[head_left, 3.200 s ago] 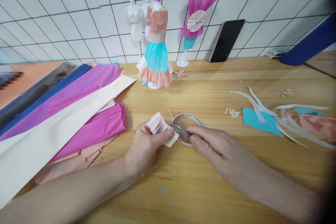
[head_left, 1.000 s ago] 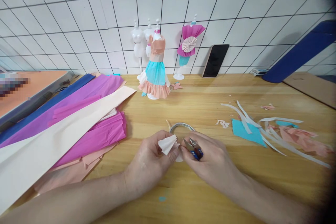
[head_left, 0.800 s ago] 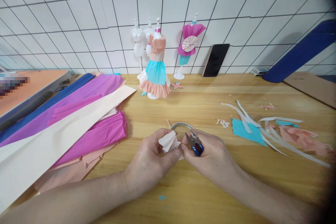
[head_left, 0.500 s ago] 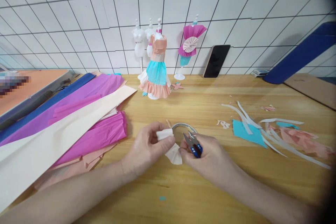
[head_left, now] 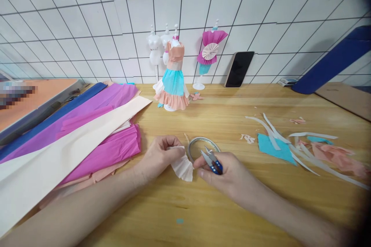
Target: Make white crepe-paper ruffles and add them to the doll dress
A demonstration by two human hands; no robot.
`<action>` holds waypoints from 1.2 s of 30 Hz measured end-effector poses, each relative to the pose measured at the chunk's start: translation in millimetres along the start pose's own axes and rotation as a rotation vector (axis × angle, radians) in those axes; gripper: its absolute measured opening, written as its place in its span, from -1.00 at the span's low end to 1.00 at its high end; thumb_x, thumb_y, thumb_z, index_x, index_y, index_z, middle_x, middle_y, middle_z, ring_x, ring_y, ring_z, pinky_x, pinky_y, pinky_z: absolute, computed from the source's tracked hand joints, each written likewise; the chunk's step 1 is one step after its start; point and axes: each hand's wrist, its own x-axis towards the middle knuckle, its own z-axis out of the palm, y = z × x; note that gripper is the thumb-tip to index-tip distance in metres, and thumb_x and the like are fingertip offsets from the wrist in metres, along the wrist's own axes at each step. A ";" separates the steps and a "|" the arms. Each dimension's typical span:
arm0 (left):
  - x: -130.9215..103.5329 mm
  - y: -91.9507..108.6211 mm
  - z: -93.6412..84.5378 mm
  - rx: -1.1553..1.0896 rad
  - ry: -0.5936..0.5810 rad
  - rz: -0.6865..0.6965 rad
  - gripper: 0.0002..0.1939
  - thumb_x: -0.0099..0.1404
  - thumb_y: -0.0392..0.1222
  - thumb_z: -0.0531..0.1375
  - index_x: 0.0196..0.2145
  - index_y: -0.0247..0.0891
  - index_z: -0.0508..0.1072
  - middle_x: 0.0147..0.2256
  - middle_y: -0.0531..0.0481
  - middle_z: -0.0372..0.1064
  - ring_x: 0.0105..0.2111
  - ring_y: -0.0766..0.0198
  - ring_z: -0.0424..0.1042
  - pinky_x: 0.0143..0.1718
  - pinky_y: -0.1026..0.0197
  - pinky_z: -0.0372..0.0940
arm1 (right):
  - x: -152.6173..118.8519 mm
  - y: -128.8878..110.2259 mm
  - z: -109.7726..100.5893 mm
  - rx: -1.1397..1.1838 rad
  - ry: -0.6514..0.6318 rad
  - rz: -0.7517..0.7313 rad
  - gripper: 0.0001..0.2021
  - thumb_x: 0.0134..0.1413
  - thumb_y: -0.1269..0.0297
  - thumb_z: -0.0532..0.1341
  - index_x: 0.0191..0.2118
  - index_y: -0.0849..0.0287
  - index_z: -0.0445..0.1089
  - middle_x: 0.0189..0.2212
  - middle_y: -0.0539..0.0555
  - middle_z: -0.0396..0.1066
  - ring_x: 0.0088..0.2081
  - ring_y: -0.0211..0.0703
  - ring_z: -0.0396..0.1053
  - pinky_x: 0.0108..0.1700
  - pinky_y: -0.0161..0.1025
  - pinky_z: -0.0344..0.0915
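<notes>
Your left hand point(head_left: 162, 156) had thumb and fingers closed on the pleated off-white paper point(head_left: 183, 168), pinching its upper edge. The paper fanned out from those fingertips, down and to the right, toward your right fingers. Your right hand point(head_left: 224, 168) was wrapped around the snips point(head_left: 213, 162), blue handles in the grip, blades spread a little and pointing up-left, away from the palm. Right thumb and index tips were a narrow gap apart, right by the paper's right edge; couldn't tell if the index tip touched it.

Tape roll point(head_left: 190, 147) lay flat on the wooden table point(head_left: 139, 216), just beyond your right fingertips, partly hidden by the snips and hand. Small blue scrap point(head_left: 180, 220) sat nearer you than either set of fingers.

Left of your left fingers: magenta crepe paper point(head_left: 116, 148), with the long cream sheet point(head_left: 95, 133) over part of it. Well right of your right fingers: blue paper piece point(head_left: 272, 148), white strips point(head_left: 313, 134) and peach scraps point(head_left: 333, 156). Farther out, past both hands, the dressed mannequin point(head_left: 173, 81) stood upright, and the phone point(head_left: 240, 69) leaned on the tiled wall point(head_left: 232, 4).
</notes>
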 end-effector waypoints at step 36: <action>3.6 19.4 -19.5 0.847 0.142 0.054 -0.83 0.05 -0.22 0.06 -0.65 -0.28 0.31 -0.64 0.06 0.24 -0.58 0.33 0.20 -0.56 0.28 -0.02 | -1.6 3.6 -1.9 -0.247 0.161 -0.274 -0.86 -0.04 0.34 0.11 -0.41 0.15 0.41 -0.57 0.00 0.35 -0.53 -0.19 0.30 -0.49 -0.25 0.24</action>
